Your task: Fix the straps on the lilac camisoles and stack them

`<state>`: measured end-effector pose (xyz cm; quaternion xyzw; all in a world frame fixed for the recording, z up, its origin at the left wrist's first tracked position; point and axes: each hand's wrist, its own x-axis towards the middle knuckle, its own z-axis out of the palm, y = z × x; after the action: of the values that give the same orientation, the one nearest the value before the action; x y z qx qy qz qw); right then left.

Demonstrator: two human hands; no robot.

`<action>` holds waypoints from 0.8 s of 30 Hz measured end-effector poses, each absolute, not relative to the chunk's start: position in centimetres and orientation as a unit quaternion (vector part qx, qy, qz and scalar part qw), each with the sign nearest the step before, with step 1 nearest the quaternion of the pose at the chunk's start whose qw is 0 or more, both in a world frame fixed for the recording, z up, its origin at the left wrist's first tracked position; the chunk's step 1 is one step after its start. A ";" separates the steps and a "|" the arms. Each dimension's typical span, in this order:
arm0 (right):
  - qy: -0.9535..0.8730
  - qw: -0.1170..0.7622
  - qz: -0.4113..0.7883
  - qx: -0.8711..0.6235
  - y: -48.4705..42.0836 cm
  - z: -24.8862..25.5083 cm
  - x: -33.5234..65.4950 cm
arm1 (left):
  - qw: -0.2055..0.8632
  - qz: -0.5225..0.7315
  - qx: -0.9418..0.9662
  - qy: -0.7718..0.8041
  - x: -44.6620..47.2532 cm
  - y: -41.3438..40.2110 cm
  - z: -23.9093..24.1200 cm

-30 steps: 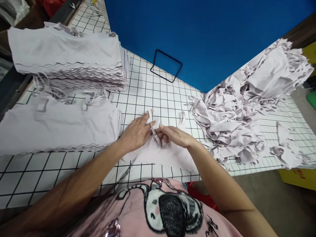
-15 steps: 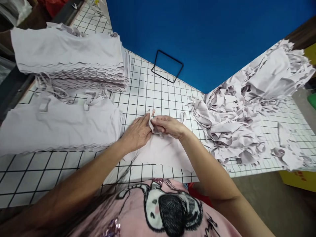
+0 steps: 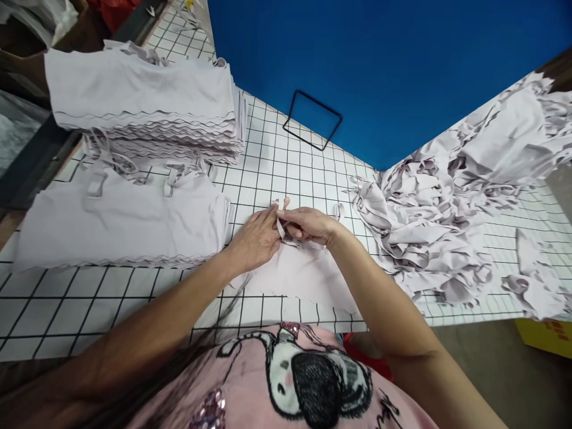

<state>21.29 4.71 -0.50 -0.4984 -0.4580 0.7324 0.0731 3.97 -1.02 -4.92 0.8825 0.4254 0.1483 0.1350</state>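
Pale lilac-white fabric forms the one garment (image 3: 308, 277) between the forearms, flat on the grid-patterned table (image 3: 107, 304) near its front edge. Its long axis runs left to right, dipping slightly rightward; its strap side points away from the person, its lower edge toward them. One strap (image 3: 280, 229) stands up from it, roughly upright and bowed; one further loop (image 3: 339, 211) shows past the right wrist. The right hand (image 3: 310, 223) has a narrow grip, thumb and fingertips together on the strap. The left hand (image 3: 254, 243) lies palm down with fingers extended, touching the strap; whether it pinches anything, I cannot tell. Two folded stacks sit at left, an upper stack (image 3: 138, 89) and a nearer stack (image 3: 125, 220), their layers too many to count. One crumpled heap (image 3: 429, 232), one smaller bunch (image 3: 536, 292) and one black wire frame (image 3: 319, 103) complete the count.
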 end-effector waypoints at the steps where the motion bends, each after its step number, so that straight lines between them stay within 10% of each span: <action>1: -0.468 0.060 0.734 -0.489 5.0 -0.6 21.2 | 0.136 0.153 0.880 0.428 4.0 -1.0 -5.0; 24: -0.654 0.042 0.687 -0.314 0.4 0.5 28.2 | 0.132 0.218 0.865 0.432 3.8 -0.6 -5.8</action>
<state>28.17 0.42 0.46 -0.3136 -0.6544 0.6868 0.0418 3.76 -0.64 -5.78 0.8653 0.4319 0.2176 0.1321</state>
